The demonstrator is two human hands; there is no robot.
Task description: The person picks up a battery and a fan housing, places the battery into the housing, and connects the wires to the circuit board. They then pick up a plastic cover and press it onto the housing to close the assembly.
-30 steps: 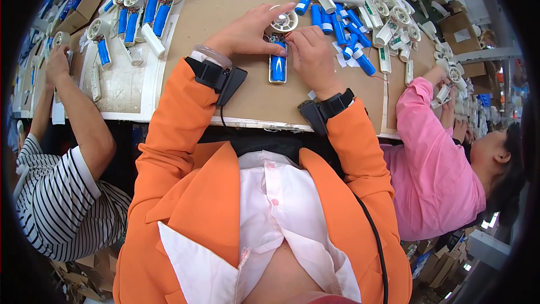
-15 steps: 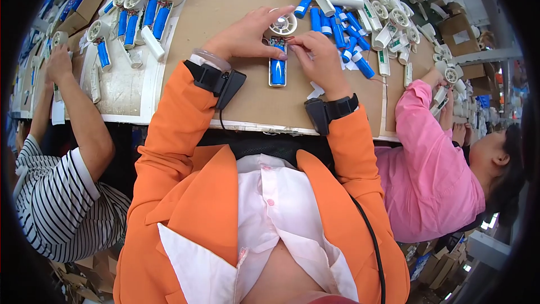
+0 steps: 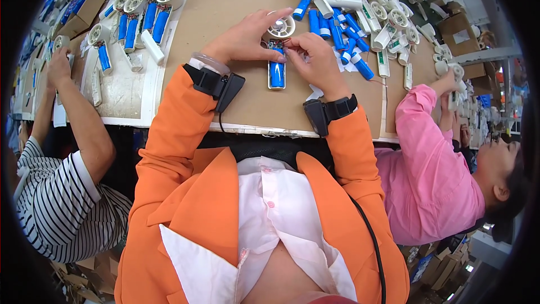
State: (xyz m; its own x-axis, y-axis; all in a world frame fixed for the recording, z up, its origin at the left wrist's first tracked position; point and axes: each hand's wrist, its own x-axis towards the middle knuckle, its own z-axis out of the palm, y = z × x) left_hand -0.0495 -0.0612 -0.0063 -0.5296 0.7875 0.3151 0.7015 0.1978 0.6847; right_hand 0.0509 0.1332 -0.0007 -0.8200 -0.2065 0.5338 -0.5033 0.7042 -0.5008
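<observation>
In front of me on the brown board lies a handheld fan (image 3: 283,27) with a round white head and an opened handle. A blue battery (image 3: 277,75) sits in the handle, below a small circuit board with thin wires. My left hand (image 3: 242,38) grips the fan, its fingers at the round head and its thumb at the battery's upper end. Thumb and forefinger of my right hand (image 3: 319,63) are pinched together beside the circuit board, at a thin reddish wire (image 3: 286,40). Their very tips are hard to make out.
Loose blue batteries (image 3: 338,36) and a heap of white fan parts (image 3: 388,14) lie to the right. Several fans with batteries (image 3: 149,14) stand at the left, near a cardboard box (image 3: 93,3). People work on both sides, a striped shirt (image 3: 70,208) left and a pink sleeve (image 3: 419,135) right.
My right hand's fingertips have shifted slightly down beside the circuit board. My left hand keeps its grip on the fan. The person at the right has raised their head.
</observation>
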